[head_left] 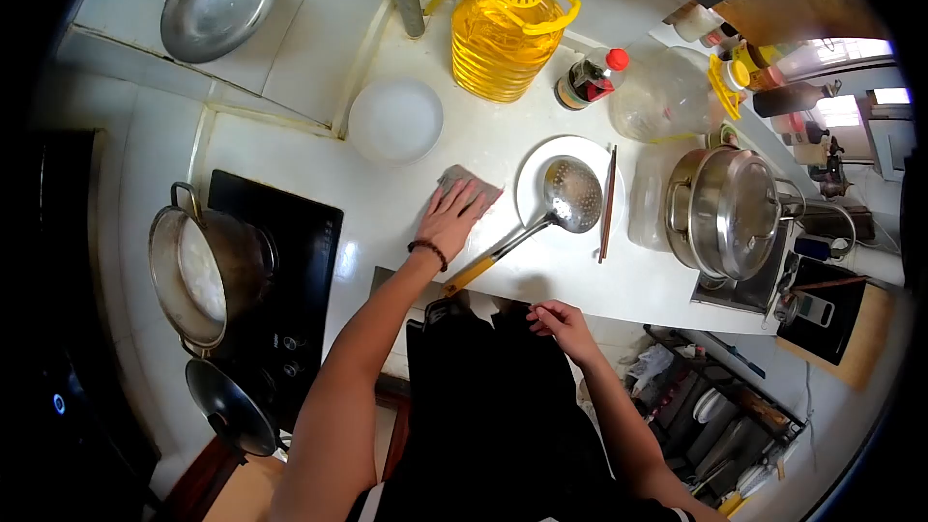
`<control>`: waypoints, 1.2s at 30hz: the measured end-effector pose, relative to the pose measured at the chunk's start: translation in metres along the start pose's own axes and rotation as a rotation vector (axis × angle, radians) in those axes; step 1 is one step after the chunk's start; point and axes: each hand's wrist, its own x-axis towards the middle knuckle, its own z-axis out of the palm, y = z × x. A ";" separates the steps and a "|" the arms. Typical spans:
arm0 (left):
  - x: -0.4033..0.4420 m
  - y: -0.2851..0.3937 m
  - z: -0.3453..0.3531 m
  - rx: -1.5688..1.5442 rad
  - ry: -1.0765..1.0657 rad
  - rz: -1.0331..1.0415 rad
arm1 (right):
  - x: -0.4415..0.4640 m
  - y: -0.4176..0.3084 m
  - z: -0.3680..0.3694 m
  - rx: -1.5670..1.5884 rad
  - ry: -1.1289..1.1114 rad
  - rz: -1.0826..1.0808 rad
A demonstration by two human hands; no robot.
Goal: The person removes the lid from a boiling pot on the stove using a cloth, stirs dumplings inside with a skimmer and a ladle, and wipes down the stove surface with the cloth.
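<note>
My left hand (pixel 451 217), with a dark bead bracelet at the wrist, lies flat with spread fingers on a grey-brown cloth (pixel 485 189) on the white counter. To its right, a slotted ladle (pixel 572 195) with a yellow-and-black handle rests on a white plate (pixel 534 157), its handle reaching toward the counter's front edge. Chopsticks (pixel 608 208) lie along the plate's right side. My right hand (pixel 563 322) is near the front edge, close to my dark clothing, its fingers loosely curled and slightly apart with nothing seen in them. Beyond the cloth sits a pale bowl (pixel 396 121).
An oil jug (pixel 498 43), a dark sauce bottle (pixel 588 80) and a large clear jug (pixel 662 97) stand at the back. A lidded steel pot (pixel 730 213) is at right. On the left are a black cooktop (pixel 300 251), an uncovered pot (pixel 188 275) and a dark lid (pixel 230 406).
</note>
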 end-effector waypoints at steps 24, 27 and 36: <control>-0.073 0.182 -0.023 -0.178 0.450 -0.284 | -0.127 0.149 -0.189 0.188 0.103 -0.158; -0.071 0.268 0.069 -0.191 0.452 -0.218 | -0.155 0.190 -0.234 0.236 0.155 -0.167; -0.016 0.488 0.195 -0.048 0.119 0.167 | -0.227 0.255 -0.316 0.372 0.311 -0.189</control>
